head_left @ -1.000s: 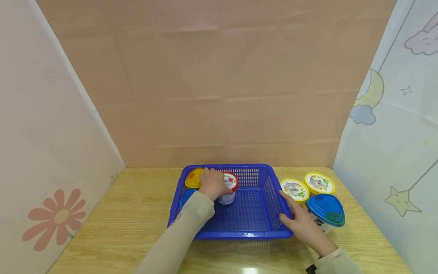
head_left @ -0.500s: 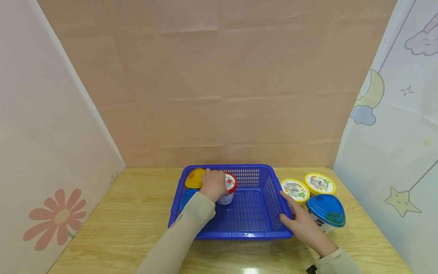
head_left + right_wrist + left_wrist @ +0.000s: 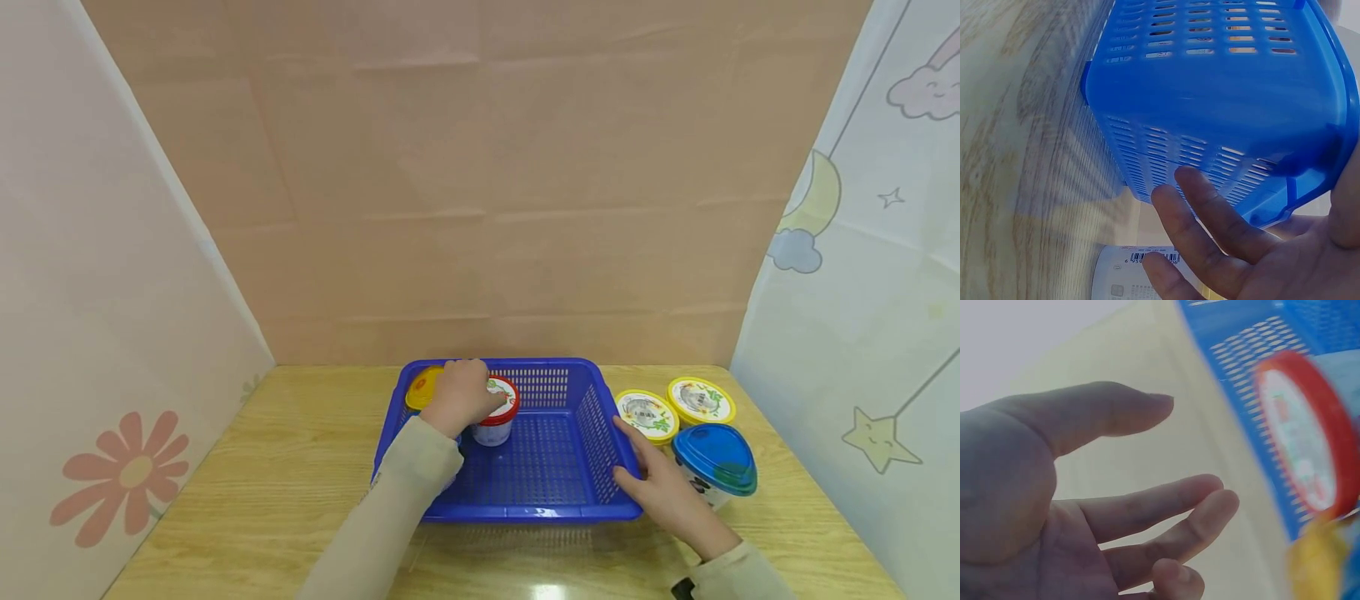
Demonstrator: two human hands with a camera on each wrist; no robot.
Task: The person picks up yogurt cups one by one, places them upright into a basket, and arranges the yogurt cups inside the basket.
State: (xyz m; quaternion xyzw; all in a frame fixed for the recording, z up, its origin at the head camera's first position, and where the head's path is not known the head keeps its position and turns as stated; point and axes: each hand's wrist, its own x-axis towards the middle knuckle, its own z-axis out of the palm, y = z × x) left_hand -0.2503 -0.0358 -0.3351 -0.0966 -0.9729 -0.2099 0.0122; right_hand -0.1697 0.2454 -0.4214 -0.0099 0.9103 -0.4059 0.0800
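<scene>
A blue plastic basket (image 3: 525, 514) with slotted walls stands on the table. Inside it sits a small white tub with a red-rimmed lid (image 3: 492, 433), and at its left back corner a yellow-lidded tub (image 3: 422, 390). My left hand (image 3: 459, 393) is over these two; the left wrist view has its fingers loosely bent and apart, with nothing between them. The red lid (image 3: 1300, 431) shows beyond the fingertips there. At the basket's right side, my right hand (image 3: 663, 493) holds the rim, thumb and a finger over it, the other fingers (image 3: 1200, 250) along the outer wall.
Right of the basket are two tubs with yellow-rimmed lids, one nearer (image 3: 647, 417) and one farther (image 3: 701, 402). A tub with a blue lid (image 3: 716, 458) stands beside my right hand. Behind the table (image 3: 300, 467) rises a tan backdrop (image 3: 480, 208), with patterned sheets at both sides.
My left hand has let go of the red-lidded tub and lifted slightly up and left. That tub has shifted a little left before the release. My right hand has stayed at the rim.
</scene>
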